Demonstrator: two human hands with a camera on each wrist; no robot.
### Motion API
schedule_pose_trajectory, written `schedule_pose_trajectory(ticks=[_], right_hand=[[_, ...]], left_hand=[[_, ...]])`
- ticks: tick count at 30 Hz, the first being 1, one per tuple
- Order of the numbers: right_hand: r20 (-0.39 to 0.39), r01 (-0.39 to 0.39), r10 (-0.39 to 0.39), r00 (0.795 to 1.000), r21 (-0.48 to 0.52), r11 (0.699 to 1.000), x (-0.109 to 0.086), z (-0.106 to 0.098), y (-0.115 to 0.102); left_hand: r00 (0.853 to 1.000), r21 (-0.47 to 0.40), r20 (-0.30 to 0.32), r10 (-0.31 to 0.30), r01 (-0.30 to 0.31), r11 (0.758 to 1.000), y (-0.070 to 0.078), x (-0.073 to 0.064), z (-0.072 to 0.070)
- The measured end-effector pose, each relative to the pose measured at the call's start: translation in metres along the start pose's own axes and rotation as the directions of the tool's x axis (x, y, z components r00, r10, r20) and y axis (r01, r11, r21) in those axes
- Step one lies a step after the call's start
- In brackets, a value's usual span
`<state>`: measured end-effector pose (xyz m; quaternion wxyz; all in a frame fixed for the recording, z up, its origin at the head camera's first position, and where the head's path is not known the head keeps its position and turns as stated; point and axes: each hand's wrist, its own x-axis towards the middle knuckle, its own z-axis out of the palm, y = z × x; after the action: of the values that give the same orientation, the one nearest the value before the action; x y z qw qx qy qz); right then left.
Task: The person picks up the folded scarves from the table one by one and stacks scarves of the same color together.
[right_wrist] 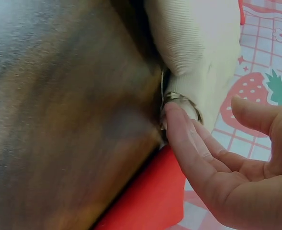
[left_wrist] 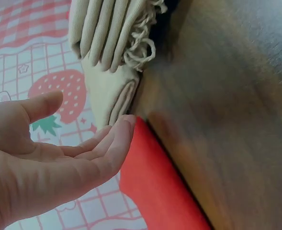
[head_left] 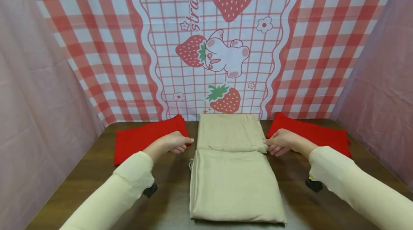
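Two folded beige cloths lie end to end in the middle of the table. The near cloth [head_left: 237,187] has a twisted fringe [left_wrist: 140,45] at its left side; the far cloth [head_left: 230,133] lies against the backdrop. My left hand [head_left: 172,142] hovers just left of the far cloth, fingers relaxed, thumb apart, holding nothing. At the far cloth's right edge is my right hand [head_left: 285,142], its fingertips [right_wrist: 172,112] right at the folded side, where loose threads show. In the right wrist view its thumb [right_wrist: 253,115] stands well away from the fingers.
Folded red cloths lie behind each hand, a left red cloth [head_left: 145,136] and a right red cloth [head_left: 309,133]. The wooden table [head_left: 167,187] meets a strawberry-print backdrop [head_left: 226,54]. Pink curtains [head_left: 42,97] hang at both sides.
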<state>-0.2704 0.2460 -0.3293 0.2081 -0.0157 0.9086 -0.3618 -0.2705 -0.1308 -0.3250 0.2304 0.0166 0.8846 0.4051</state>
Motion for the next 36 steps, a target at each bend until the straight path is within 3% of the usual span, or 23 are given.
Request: schedule_pose_trajectory(ticks=[6, 16, 26, 36], right_hand=[[-0.015, -0.035, 0.035, 0.999, -0.013, 0.999, 0.007, -0.006, -0.008], [0.013, -0.075, 0.074, 0.997, 0.082, 0.994, 0.022, -0.02, -0.017], [0.023, -0.057, 0.054, 0.998, 0.189, 0.98, 0.033, -0.028, -0.017], [0.006, -0.082, 0.083, 0.997, 0.228, 0.97, 0.046, -0.026, -0.017]], left_hand=[[1.0, -0.015, -0.022, -0.017, 0.017, 1.0, 0.008, 0.006, -0.008], [0.998, -0.169, 0.012, -0.054, 0.055, 0.984, 0.017, 0.021, -0.016], [0.998, -0.276, 0.037, -0.047, 0.055, 0.96, 0.023, 0.038, -0.015], [0.998, -0.318, -0.008, -0.069, 0.063, 0.946, 0.027, 0.05, -0.01]])
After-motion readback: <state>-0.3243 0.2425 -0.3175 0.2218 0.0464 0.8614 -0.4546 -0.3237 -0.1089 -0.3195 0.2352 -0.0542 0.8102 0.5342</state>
